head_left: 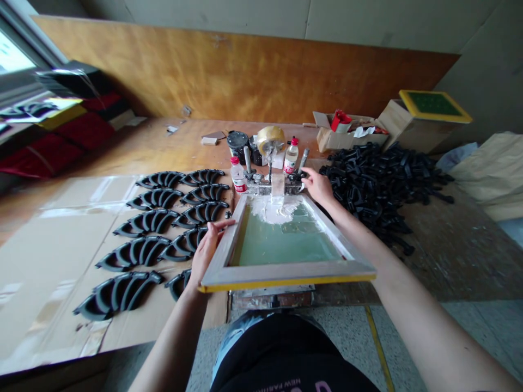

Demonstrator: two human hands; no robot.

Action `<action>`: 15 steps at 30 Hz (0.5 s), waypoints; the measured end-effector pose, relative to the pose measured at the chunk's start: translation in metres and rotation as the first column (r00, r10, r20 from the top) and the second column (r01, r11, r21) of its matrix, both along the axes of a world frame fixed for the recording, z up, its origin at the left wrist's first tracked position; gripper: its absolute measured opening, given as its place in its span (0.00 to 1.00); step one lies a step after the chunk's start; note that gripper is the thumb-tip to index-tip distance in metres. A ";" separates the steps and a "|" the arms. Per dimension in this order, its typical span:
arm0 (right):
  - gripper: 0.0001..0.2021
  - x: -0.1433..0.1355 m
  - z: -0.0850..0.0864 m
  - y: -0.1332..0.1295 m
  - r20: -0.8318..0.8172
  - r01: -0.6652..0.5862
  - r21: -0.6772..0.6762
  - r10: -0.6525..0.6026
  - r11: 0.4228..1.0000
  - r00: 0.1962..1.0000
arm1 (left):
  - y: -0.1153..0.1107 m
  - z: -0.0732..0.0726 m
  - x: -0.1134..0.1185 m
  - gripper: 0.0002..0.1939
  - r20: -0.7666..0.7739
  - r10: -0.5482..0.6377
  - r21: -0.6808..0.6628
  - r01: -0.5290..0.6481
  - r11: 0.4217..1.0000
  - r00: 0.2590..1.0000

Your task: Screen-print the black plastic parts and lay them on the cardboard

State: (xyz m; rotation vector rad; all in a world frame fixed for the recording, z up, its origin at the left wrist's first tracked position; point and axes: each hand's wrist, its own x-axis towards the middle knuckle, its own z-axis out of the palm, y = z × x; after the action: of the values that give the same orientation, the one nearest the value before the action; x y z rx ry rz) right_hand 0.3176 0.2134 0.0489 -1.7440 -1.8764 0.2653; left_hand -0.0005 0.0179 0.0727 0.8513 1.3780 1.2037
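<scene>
A silk-screen printing frame (294, 272) is tilted up in front of me, with a green mesh (286, 245) and whitish ink (278, 211) smeared at its far end. Behind it, a hinge clamp (255, 188) holds the far side, and a pale block, perhaps a squeegee, (278, 186) leans there. My left hand (206, 251) lies at the left rail, index finger stretched out; its other fingers are partly hidden by the frame. By the clamp's right end is my right hand (318, 186), fingers bent together; what they pinch, if anything, is too small to make out.
Rows of black curved parts (149, 220) lie on cardboard (53, 239) to the left. A pile of similar black parts (368, 179) is heaped on the right. Two red-capped bottles (291, 157), a tape roll (271, 139) and a dark tub (238, 144) stand behind the clamp.
</scene>
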 end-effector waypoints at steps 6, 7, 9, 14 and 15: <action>0.13 0.019 -0.066 -0.059 -0.138 -0.139 -0.166 0.116 0.976 0.984 | 0.049 0.029 0.024 0.30 0.200 -0.005 0.278 -0.052 0.959 0.980; 0.16 0.010 -0.076 -0.070 -0.125 -0.257 -0.160 0.239 0.953 0.963 | 0.050 0.027 0.029 0.30 0.215 0.019 0.274 -0.079 0.959 0.976; 0.19 -0.011 -0.087 -0.091 -0.049 -0.401 -0.149 0.399 0.904 0.916 | 0.043 0.013 0.041 0.29 0.240 0.083 0.217 -0.137 0.967 0.967; 0.05 -0.070 -0.074 -0.144 0.113 -0.331 -0.020 0.331 0.943 0.937 | -0.007 -0.048 0.077 0.27 0.347 -0.069 -0.291 0.177 0.940 0.935; 0.05 -0.081 -0.071 -0.156 0.123 -0.393 0.015 0.389 0.919 0.913 | -0.016 -0.058 0.080 0.25 0.385 -0.064 -0.337 0.205 0.919 0.920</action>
State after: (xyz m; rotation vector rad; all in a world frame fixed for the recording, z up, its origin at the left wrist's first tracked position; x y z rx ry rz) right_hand 0.2366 0.0572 -0.0217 -1.3688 -2.2962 0.2778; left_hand 0.0793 0.0015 0.0143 0.4170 1.1627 0.8957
